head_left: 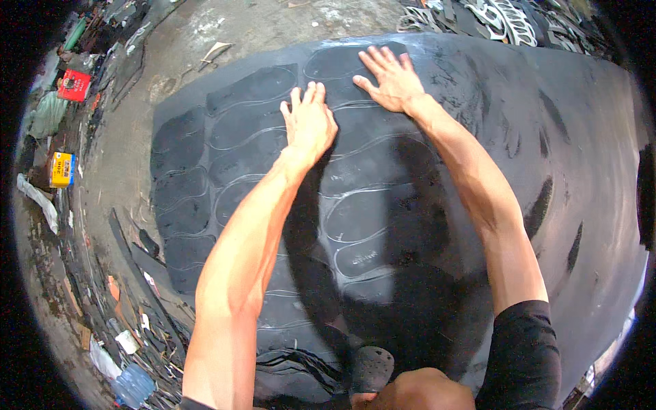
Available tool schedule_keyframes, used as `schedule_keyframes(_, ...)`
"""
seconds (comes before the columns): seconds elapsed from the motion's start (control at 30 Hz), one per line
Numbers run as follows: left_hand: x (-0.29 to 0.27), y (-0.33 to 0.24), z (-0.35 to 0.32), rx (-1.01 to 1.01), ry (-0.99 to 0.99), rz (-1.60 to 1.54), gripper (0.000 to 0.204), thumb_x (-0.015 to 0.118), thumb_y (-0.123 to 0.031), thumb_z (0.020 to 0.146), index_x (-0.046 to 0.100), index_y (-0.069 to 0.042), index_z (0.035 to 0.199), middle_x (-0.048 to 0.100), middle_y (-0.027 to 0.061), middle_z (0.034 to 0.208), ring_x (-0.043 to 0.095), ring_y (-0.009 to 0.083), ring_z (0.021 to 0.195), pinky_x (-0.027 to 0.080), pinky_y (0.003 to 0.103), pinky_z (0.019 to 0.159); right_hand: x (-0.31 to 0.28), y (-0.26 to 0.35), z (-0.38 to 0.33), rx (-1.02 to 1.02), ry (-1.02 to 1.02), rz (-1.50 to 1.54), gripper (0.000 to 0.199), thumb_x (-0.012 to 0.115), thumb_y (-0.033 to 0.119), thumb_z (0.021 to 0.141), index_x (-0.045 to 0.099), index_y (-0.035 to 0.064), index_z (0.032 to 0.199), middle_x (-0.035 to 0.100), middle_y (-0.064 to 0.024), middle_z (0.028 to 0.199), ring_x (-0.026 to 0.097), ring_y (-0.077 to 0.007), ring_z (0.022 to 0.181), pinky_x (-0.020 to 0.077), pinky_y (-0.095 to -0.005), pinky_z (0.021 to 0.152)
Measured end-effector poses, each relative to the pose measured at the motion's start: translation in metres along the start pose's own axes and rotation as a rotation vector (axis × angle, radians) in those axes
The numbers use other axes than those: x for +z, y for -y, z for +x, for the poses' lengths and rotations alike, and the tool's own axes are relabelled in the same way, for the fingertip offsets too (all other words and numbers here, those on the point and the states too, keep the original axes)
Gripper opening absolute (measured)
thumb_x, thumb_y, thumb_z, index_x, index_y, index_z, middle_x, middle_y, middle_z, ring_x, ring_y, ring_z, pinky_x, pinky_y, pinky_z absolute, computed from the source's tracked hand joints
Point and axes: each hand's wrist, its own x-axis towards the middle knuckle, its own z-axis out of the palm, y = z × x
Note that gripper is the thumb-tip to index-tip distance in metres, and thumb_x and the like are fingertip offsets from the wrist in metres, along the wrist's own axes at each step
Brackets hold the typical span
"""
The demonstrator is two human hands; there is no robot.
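Black rubber sheet (478, 137) covers concrete floor (260, 27); scraps (506, 20) litter its edges.

1. A red square package (74, 84) with a pale label on its face lies at the far left, among the clutter beside the concrete floor.
2. A yellow box (61, 169) with a blue and white panel stands at the left, nearer than the red one and well apart from it.
3. A small white carton-like piece (126, 341) lies at the near left among the scraps; its kind is unclear.
4. A crumpled clear plastic bottle (133, 385) with a bluish tint lies just beside it, nearest of all.
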Motion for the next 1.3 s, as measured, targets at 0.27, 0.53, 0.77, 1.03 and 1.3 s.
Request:
schedule_keyframes(0.27, -0.125, -0.042, -0.175, -0.057, -0.029, -0.472, 0.037, 0.069, -0.015, 0.094, 0.065, -0.006, 0.129, 0.059, 0.0178, 0.133, 0.045, 0.0432, 0.137, 0.035, 0.054, 0.115, 0.008, -0.053, 0.010, 0.309, 0.041, -0.151, 0.077, 0.026, 0.054, 0.108, 0.026, -0.0027, 0.161, 0.024, -0.0194, 0.169, 0.019, -0.0328, 0.158, 0.0090, -0.0541, 0.129)
schedule_keyframes(0.53, -0.228, -0.050, -0.414, -0.607, -0.106, -0.604, 0.020, 0.072, -0.011, 0.091, 0.072, -0.009, 0.111, 0.069, 0.0127, 0.119, 0.053, 0.0398, 0.129, 0.037, 0.052, 0.114, -0.023, 0.065, -0.096, 0.228, 0.185, -0.123, 0.082, 0.023, 0.056, 0.108, 0.022, -0.0055, 0.161, 0.019, -0.0237, 0.170, 0.016, -0.0366, 0.159, 0.0096, -0.0545, 0.128)
schedule_keyframes(0.77, -0.291, 0.032, -0.492, -0.594, -0.286, -1.119, 0.008, 0.077, -0.004, 0.090, 0.073, -0.002, 0.096, 0.073, 0.0092, 0.090, 0.069, 0.0242, 0.093, 0.050, 0.035, 0.093, -0.091, 0.208, -0.262, 0.310, 0.422, 0.163, 0.078, 0.031, 0.061, 0.106, 0.038, 0.0028, 0.158, 0.026, -0.0197, 0.168, 0.024, -0.0349, 0.156, 0.0111, -0.0651, 0.125)
schedule_keyframes(1.03, -0.315, 0.175, -0.605, -1.187, -0.552, -1.731, 0.053, 0.048, -0.044, 0.103, 0.062, 0.000, 0.129, 0.065, 0.0132, 0.120, 0.058, 0.0253, 0.114, 0.041, 0.043, 0.104, -0.194, 0.392, -0.471, 0.671, 0.476, 0.696, 0.088, 0.063, 0.063, 0.096, 0.041, 0.0016, 0.155, 0.050, -0.0236, 0.153, 0.048, -0.0352, 0.143, 0.0374, -0.0448, 0.119)
schedule_keyframes(1.3, -0.258, 0.102, -0.682, -1.520, 0.385, -1.925, 0.082, 0.067, -0.043, 0.084, 0.040, -0.009, 0.153, 0.040, 0.0177, 0.158, 0.039, 0.0363, 0.146, 0.035, 0.060, 0.115, -0.152, 0.452, -0.539, 0.774, 0.575, 0.546, 0.125, 0.078, 0.072, 0.077, 0.024, -0.0035, 0.161, 0.035, -0.0294, 0.161, 0.036, -0.0372, 0.150, 0.0296, -0.0459, 0.124)
